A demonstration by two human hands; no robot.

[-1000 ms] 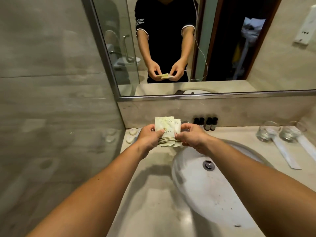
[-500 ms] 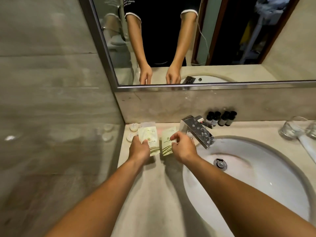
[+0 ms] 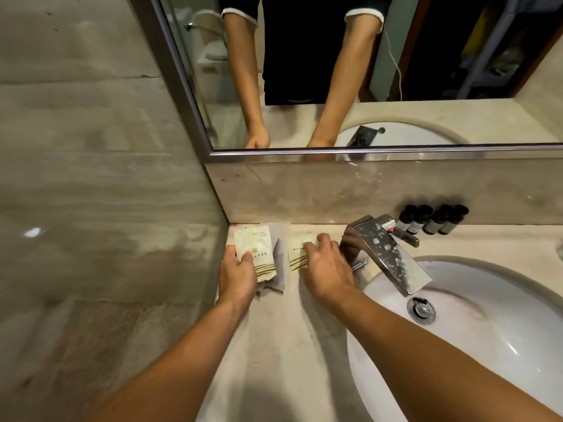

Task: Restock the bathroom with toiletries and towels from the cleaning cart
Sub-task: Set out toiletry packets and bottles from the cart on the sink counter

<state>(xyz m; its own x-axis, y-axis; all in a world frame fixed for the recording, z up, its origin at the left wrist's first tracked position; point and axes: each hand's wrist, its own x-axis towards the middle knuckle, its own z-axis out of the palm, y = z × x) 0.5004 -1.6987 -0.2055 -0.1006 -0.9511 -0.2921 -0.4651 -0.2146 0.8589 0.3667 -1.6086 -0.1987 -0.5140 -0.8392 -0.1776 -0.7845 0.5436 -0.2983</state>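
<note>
Two pale green toiletry packets lay in view on the stone counter [image 3: 274, 345], both in the back left corner between the side wall and the tap. The left packet [image 3: 254, 249] sat on top of a greyish see-through wrapper [image 3: 278, 263], whose edges stuck out above, to the right of and below it; whether more packets lay under it could not be told. The left hand [image 3: 237, 275] rested on the lower left part of this packet, its fingers bent over the packet's left edge with the thumb on the printed face. The right packet [image 3: 300, 249] lay flat just beside the first, apart from it by a narrow strip of counter. The right hand [image 3: 327, 272] covered its lower right half, fingers spread a little and fairly straight, the tips pressing down on the packet near its top edge. One chrome tap [image 3: 387, 254], spotted with water marks, stood just to the right of the right hand and reached out over the single white sink [image 3: 502, 345], which had one metal drain [image 3: 421, 310] at its bottom. Four small dark bottles [image 3: 432, 219] stood in a row against the back wall behind the tap, touching or nearly touching one another. Above the counter hung one mirror [image 3: 350, 71] with a metal frame, showing both forearms and a dark short-sleeved top.
</note>
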